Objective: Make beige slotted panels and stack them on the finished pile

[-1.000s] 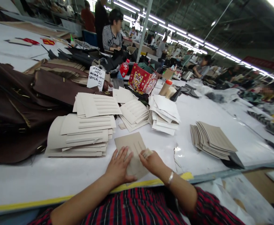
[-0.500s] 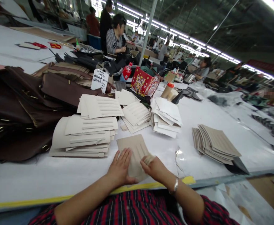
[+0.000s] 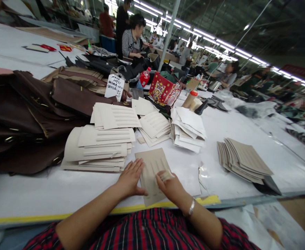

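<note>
A grey-beige panel (image 3: 153, 158) with several raised parallel ribs lies flat on the white table in front of me. My left hand (image 3: 131, 178) rests along its left edge, fingers stretched out and thumb spread over the lower part. My right hand (image 3: 171, 185) is closed around a small cream-coloured piece (image 3: 166, 175), pressed onto the ribs near the panel's right side. What exactly that piece is I cannot make out. Left of the panel stands a pile of larger cream ribbed panels (image 3: 100, 149). Farther right is a neat stack of similar grey-beige panels (image 3: 251, 158).
Brown leather bag pieces (image 3: 24, 128) cover the table's left. Behind the piles stand a red patterned bag (image 3: 164, 88), a red-labelled bottle (image 3: 144, 79) and a handwritten card (image 3: 114, 87). White sheets (image 3: 189, 126) are stacked mid-table. Yellow tape (image 3: 207, 200) edges the front. Co-workers sit and stand beyond.
My left hand has shifted slightly back, off the panel's middle to its left edge. My right hand still holds the cream piece on the ribs. The whole view has shifted a little.
</note>
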A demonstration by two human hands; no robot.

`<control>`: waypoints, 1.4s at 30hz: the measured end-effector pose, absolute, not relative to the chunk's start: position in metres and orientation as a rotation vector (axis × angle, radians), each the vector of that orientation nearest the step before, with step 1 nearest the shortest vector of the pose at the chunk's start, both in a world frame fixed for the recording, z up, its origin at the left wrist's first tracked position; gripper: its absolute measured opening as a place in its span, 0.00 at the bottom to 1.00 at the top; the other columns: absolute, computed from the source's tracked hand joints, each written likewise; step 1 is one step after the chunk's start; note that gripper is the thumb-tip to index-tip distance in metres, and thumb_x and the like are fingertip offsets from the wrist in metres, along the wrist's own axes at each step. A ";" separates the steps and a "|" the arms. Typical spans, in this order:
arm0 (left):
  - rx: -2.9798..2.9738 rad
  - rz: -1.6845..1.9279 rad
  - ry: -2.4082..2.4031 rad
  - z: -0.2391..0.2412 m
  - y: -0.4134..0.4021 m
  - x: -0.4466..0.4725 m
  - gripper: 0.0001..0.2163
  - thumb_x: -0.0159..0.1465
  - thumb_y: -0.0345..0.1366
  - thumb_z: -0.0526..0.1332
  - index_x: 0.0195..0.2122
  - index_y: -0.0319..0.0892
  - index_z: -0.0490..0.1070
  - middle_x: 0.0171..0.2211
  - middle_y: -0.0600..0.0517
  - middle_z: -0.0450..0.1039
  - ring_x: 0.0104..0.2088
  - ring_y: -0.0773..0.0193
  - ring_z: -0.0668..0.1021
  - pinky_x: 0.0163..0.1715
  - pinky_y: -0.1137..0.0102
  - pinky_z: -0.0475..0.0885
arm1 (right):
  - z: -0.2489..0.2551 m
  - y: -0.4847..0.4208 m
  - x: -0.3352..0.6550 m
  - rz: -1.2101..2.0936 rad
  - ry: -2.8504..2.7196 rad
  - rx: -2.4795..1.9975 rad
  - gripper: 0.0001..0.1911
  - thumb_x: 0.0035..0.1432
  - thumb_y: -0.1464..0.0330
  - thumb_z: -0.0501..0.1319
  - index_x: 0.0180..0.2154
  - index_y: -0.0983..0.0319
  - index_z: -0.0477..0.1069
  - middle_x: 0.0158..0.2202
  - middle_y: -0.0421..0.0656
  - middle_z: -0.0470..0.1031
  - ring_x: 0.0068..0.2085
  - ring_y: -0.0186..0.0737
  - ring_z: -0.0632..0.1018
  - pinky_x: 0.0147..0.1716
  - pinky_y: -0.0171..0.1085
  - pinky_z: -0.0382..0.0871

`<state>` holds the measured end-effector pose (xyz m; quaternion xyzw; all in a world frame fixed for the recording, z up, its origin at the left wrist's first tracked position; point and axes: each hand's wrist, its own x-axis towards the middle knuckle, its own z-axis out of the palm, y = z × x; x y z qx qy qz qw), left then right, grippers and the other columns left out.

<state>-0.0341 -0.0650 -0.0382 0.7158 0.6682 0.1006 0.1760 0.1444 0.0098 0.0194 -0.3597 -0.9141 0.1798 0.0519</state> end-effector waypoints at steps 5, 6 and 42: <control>2.046 0.300 1.855 -0.041 -0.063 -0.034 0.53 0.38 0.61 0.60 0.60 0.34 0.45 0.62 0.40 0.40 0.61 0.52 0.46 0.59 0.57 0.39 | 0.017 0.015 0.137 0.550 -2.739 -1.098 0.15 0.59 0.65 0.48 0.27 0.62 0.69 0.24 0.43 0.73 0.28 0.34 0.73 0.30 0.31 0.63; 2.049 0.302 1.849 -0.041 -0.062 -0.034 0.53 0.38 0.61 0.60 0.60 0.34 0.44 0.62 0.40 0.40 0.61 0.52 0.46 0.59 0.57 0.39 | 0.016 0.026 0.124 0.544 -2.708 -1.086 0.15 0.59 0.65 0.48 0.28 0.63 0.69 0.25 0.43 0.73 0.28 0.34 0.73 0.31 0.31 0.63; 1.899 0.502 1.805 -0.041 -0.062 -0.037 0.56 0.37 0.55 0.65 0.61 0.37 0.34 0.62 0.40 0.42 0.61 0.55 0.48 0.59 0.61 0.40 | 0.014 0.024 0.091 0.679 -2.642 -1.022 0.14 0.59 0.65 0.49 0.29 0.63 0.69 0.26 0.43 0.73 0.30 0.33 0.73 0.34 0.31 0.63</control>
